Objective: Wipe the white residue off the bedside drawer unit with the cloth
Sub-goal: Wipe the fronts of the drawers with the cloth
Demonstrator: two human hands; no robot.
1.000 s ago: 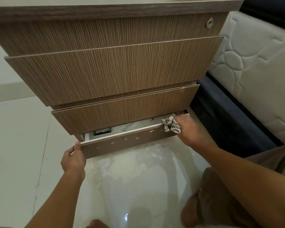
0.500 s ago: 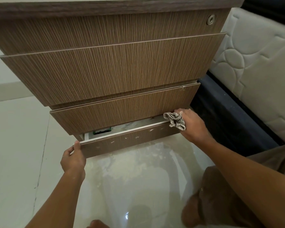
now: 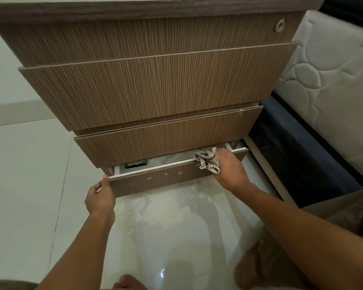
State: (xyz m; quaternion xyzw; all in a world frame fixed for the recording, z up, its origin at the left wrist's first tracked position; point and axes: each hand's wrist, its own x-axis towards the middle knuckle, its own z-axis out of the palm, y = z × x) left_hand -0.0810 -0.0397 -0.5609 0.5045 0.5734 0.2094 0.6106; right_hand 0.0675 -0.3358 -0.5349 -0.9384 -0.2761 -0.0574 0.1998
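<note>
Cloth (image 3: pixel 207 161) moved left along drawer (image 3: pixel 159 181) edge; glossy floor (image 3: pixel 176 227) dusty

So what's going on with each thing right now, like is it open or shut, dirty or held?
Bottom drawer: pulled partly open, white specks on its front.
Middle drawer: shut.
Upper drawer: shut.
Cloth: bunched up, pressed on the bottom drawer's top edge.
Right hand: gripping the cloth.
Left hand: holding the bottom drawer's left end.
Floor: white smears below the drawer.
</note>
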